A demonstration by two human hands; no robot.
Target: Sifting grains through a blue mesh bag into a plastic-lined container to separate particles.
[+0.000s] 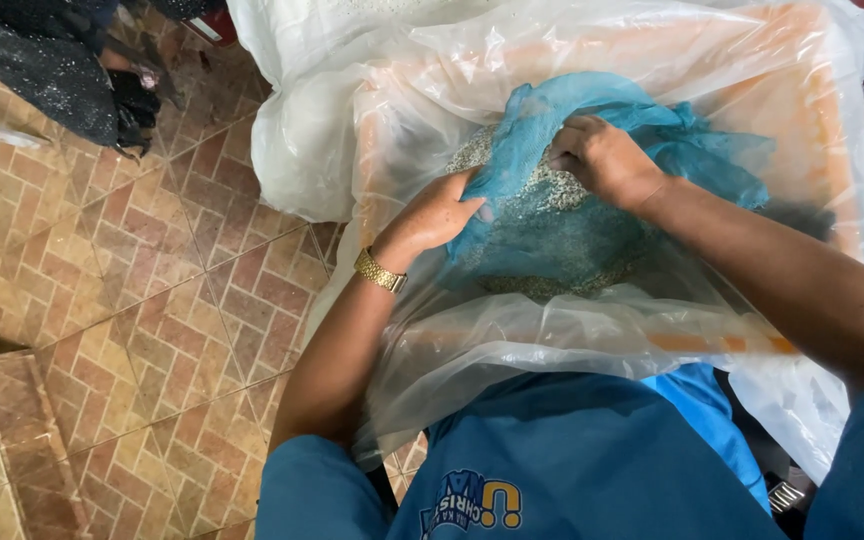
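Bunching the blue mesh cloth (592,200) over a mound of pale green grain (542,190), the right hand (607,160) is closed in a fist on gathered fabric, while the left hand (437,215) is pressed flat against the mound's side. The bundle sits inside an orange crate (822,130) lined with clear plastic sheeting (512,340), above the tiled floor (152,300). Judged best, the cloth edges are drawn up evenly so no grain is spilled
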